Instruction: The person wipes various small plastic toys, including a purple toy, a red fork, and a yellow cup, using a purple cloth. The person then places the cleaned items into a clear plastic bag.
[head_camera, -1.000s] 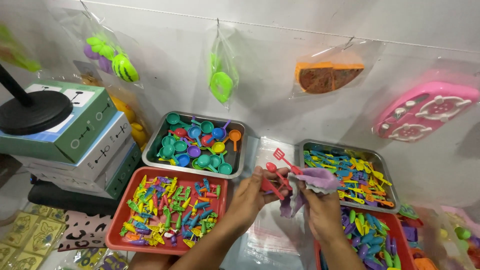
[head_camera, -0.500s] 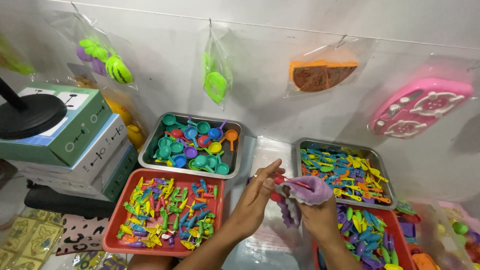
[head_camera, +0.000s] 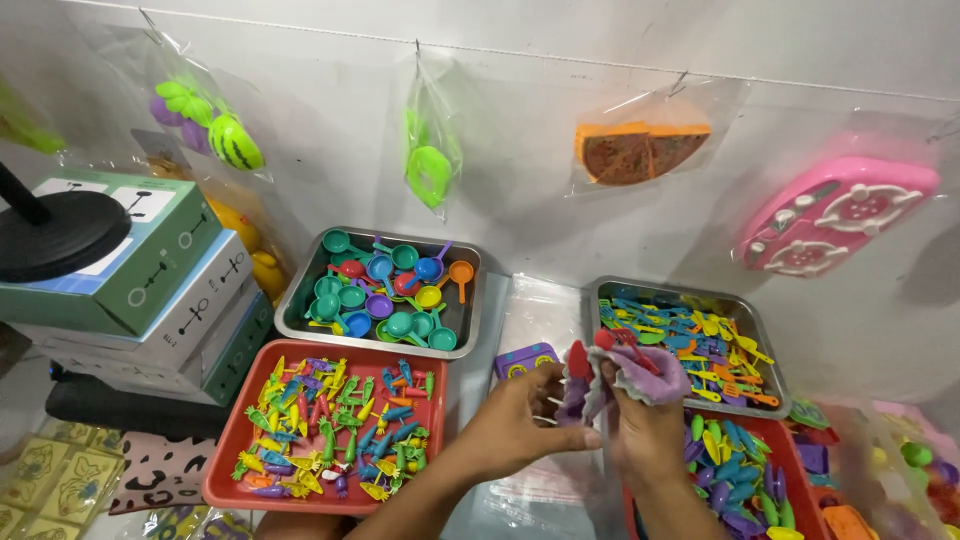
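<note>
While its fingers curl shut around a bundle of small plastic toy pieces (head_camera: 640, 372), red and purple among them, the right hand (head_camera: 648, 425) holds it low at centre, above clear plastic bags (head_camera: 545, 320). The left hand (head_camera: 515, 430) pinches the bundle's left edge with thumb and fingertips. Left sits a red tray (head_camera: 225, 470) of toy vegetables; behind, a metal tray (head_camera: 300, 300) of toy pans.

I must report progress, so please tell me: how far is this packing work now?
Done: several toys are gathered in the right hand, which grips a lilac piece and red utensils. In hand: the left hand touches that bundle. Left: the red tray and metal tray remain full.
</note>
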